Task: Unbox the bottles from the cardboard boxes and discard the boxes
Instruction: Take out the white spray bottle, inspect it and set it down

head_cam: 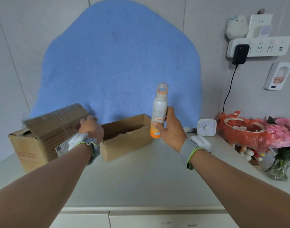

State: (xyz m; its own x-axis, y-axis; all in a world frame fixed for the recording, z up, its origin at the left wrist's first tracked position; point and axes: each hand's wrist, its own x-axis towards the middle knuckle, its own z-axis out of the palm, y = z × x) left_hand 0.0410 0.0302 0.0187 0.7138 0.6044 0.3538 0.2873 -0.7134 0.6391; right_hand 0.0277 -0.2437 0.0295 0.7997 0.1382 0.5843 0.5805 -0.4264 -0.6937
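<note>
My right hand point(171, 129) holds a white and orange spray bottle point(159, 111) upright above the right end of an open cardboard box point(124, 145). That smaller box stands in the middle of the white counter point(149, 178), and packing material shows inside it. A larger cardboard box point(42, 137) stands to its left, its taped flap raised. My left hand point(91, 129) rests between the two boxes, fingers on the larger box's right edge; whether it grips the box is unclear.
A blue towel point(118, 63) hangs on the wall behind the boxes. To the right stand a white timer point(206, 127), an orange plastic bag point(243, 134) and a vase of pink flowers point(281, 145). A power strip point(259, 46) with a black charger is on the wall.
</note>
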